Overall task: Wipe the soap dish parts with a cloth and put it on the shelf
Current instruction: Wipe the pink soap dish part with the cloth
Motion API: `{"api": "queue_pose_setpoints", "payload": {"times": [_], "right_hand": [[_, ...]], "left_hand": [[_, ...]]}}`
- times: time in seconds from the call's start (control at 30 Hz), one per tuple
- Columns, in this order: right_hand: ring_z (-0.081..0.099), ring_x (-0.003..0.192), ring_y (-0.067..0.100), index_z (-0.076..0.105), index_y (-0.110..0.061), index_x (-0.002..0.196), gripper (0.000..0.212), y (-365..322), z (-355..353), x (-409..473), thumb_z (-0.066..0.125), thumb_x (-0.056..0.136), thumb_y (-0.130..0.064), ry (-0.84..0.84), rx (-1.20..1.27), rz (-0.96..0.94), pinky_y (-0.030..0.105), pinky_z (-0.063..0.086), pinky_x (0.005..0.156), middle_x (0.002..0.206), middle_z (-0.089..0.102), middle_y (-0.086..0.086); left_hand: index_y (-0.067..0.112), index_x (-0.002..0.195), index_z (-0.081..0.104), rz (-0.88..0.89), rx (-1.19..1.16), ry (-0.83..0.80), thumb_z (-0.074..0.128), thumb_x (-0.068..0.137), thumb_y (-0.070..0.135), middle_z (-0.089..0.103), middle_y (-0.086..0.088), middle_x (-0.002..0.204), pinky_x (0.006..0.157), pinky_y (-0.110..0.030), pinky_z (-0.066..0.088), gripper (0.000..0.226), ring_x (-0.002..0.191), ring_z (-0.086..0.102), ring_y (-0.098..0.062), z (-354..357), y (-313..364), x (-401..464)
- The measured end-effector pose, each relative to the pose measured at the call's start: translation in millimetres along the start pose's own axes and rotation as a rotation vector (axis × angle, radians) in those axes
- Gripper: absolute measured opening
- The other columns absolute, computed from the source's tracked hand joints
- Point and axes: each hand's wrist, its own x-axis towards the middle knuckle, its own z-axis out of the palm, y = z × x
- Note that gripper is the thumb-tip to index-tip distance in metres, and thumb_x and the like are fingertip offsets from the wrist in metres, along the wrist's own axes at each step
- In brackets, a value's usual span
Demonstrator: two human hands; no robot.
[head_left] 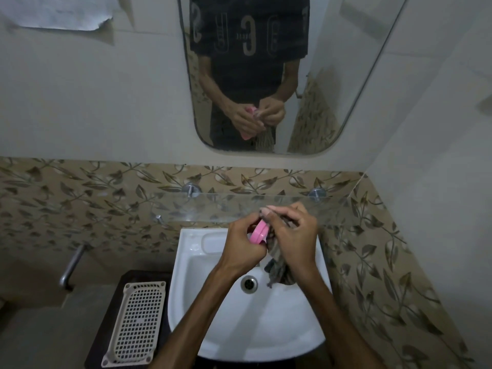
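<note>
My left hand [243, 243] grips a pink soap dish part [257, 233], held on edge above the white sink [213, 326]. My right hand [294, 235] presses a dark striped cloth [278, 267] against the pink part; the cloth's loose end hangs down toward the drain [249, 283]. A white perforated soap dish tray [135, 322] lies flat on a dark stand to the left of the sink. The glass shelf [202, 209] runs along the wall just behind my hands.
A mirror [266, 75] above the shelf reflects a person's torso and hands. Leaf-patterned tiles [80, 198] cover the wall. A metal pipe handle [70, 267] sticks out at the left. Two metal brackets [191, 189] hold the shelf.
</note>
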Motion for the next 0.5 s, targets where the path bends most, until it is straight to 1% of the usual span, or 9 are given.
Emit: {"api": "queue_pose_setpoints", "payload": {"times": [0.03, 0.07, 0.17, 0.23, 0.3, 0.33, 0.37, 0.43, 0.5], "right_hand": [[0.069, 0.085, 0.012, 0.082, -0.024, 0.094, 0.015, 0, -2, 2, 0.085, 0.084, -0.013, 0.004, 0.009, 0.038, 0.026, 0.059, 0.078, 0.090, 0.066, 0.004], [0.068, 0.085, 0.011, 0.082, -0.026, 0.094, 0.014, 1, -2, 0, 0.085, 0.084, -0.017, -0.004, -0.002, 0.017, 0.025, 0.059, 0.078, 0.090, 0.066, 0.003], [0.065, 0.081, 0.008, 0.083, -0.031, 0.096, 0.014, 1, 4, -19, 0.083, 0.082, -0.029, -0.083, -0.063, -0.143, 0.013, 0.053, 0.072, 0.087, 0.064, -0.001], [0.067, 0.080, 0.006, 0.083, -0.027, 0.094, 0.014, 4, 3, -6, 0.085, 0.084, -0.017, -0.040, 0.003, -0.015, 0.018, 0.055, 0.072, 0.088, 0.065, 0.005], [0.071, 0.083, 0.013, 0.084, -0.019, 0.094, 0.012, 7, -2, 4, 0.084, 0.085, -0.011, -0.007, 0.059, 0.116, 0.030, 0.061, 0.078, 0.091, 0.070, 0.009], [0.072, 0.085, 0.016, 0.084, -0.018, 0.095, 0.011, 8, -3, 3, 0.084, 0.086, -0.012, -0.010, 0.065, 0.111, 0.032, 0.062, 0.080, 0.092, 0.071, 0.009], [0.073, 0.086, 0.017, 0.084, -0.019, 0.096, 0.012, 8, -2, -1, 0.084, 0.085, -0.013, -0.029, 0.062, 0.080, 0.029, 0.061, 0.081, 0.092, 0.073, 0.008], [0.074, 0.090, 0.017, 0.084, -0.021, 0.098, 0.013, 9, 2, -12, 0.084, 0.086, -0.016, -0.088, 0.067, 0.063, 0.026, 0.061, 0.082, 0.096, 0.076, 0.006], [0.078, 0.095, 0.025, 0.083, -0.015, 0.100, 0.013, 9, 0, -9, 0.082, 0.087, -0.014, -0.106, 0.215, 0.275, 0.032, 0.063, 0.084, 0.100, 0.080, 0.008]], "left_hand": [[0.026, 0.109, 0.074, 0.009, 0.005, -0.007, 0.063, 0.074, 0.008, 0.073, 0.002, 0.085, 0.060, -0.027, 0.053, 0.041, 0.071, 0.066, -0.017, 1, 0, -1], [0.026, 0.112, 0.073, -0.004, -0.005, -0.003, 0.064, 0.074, 0.004, 0.074, 0.002, 0.088, 0.061, -0.027, 0.054, 0.045, 0.073, 0.067, -0.016, 0, -1, -2], [0.030, 0.137, 0.065, -0.067, -0.040, 0.020, 0.069, 0.074, -0.006, 0.077, 0.007, 0.112, 0.081, -0.033, 0.064, 0.073, 0.101, 0.074, -0.013, -4, -6, -3], [0.026, 0.147, 0.057, -0.057, -0.014, 0.000, 0.067, 0.072, -0.009, 0.076, 0.010, 0.113, 0.072, -0.036, 0.065, 0.084, 0.090, 0.074, -0.015, -4, -5, -3], [0.028, 0.154, 0.049, -0.028, -0.015, -0.031, 0.066, 0.072, -0.008, 0.076, 0.012, 0.108, 0.060, -0.027, 0.058, 0.090, 0.074, 0.070, -0.012, -2, -3, -5], [0.032, 0.156, 0.045, -0.009, -0.012, -0.033, 0.067, 0.073, -0.003, 0.076, 0.009, 0.103, 0.059, -0.025, 0.056, 0.092, 0.071, 0.068, -0.011, -3, -3, -7], [0.037, 0.157, 0.042, 0.011, 0.000, -0.029, 0.067, 0.073, 0.002, 0.075, 0.006, 0.100, 0.060, -0.028, 0.058, 0.094, 0.072, 0.069, -0.014, -6, -3, -7], [0.044, 0.158, 0.037, 0.035, 0.051, -0.033, 0.068, 0.071, -0.002, 0.074, 0.005, 0.099, 0.068, -0.040, 0.063, 0.104, 0.081, 0.071, -0.021, -12, -4, -4], [0.045, 0.160, 0.030, 0.069, 0.155, -0.066, 0.070, 0.071, -0.004, 0.073, 0.006, 0.093, 0.065, -0.045, 0.060, 0.109, 0.074, 0.068, -0.021, -14, -7, 0]]}}
